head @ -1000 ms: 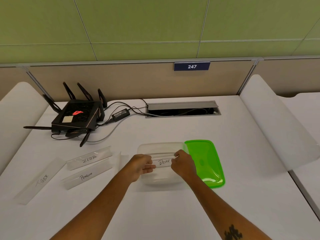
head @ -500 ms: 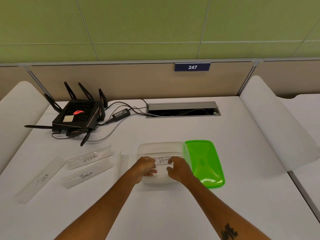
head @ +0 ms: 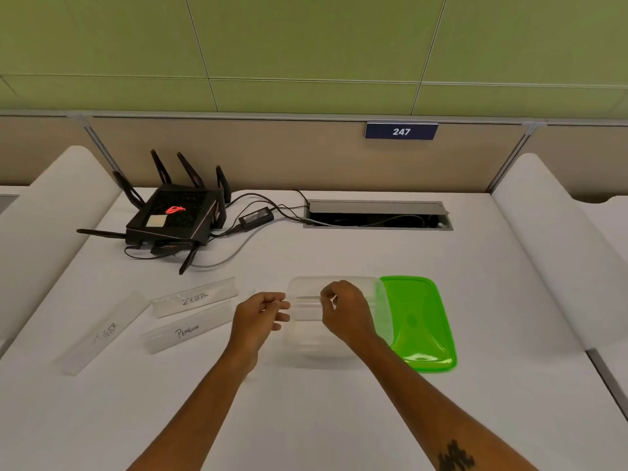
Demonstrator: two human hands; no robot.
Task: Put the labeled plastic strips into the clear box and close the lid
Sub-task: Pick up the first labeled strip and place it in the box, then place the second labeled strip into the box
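Observation:
The clear box (head: 306,348) sits open at the table's middle, with its green lid (head: 418,321) lying flat against its right side. Over the box's far half, my left hand (head: 258,317) and my right hand (head: 346,311) pinch the two ends of a clear strip (head: 307,298). The strip is turned edge-on, so its label does not show. Three more strips lie to the left: Zebra (head: 193,297), Penguin (head: 187,331) and Tiger (head: 105,333).
A black router (head: 173,215) with antennas, a power brick (head: 256,217) and cables sit at the back left. A cable hatch (head: 377,215) is set into the table behind the box. Raised white dividers border both sides.
Both hands have moved the strip toward the box's far side and turned it, so the word Bear no longer shows. My left hand has shifted slightly left.

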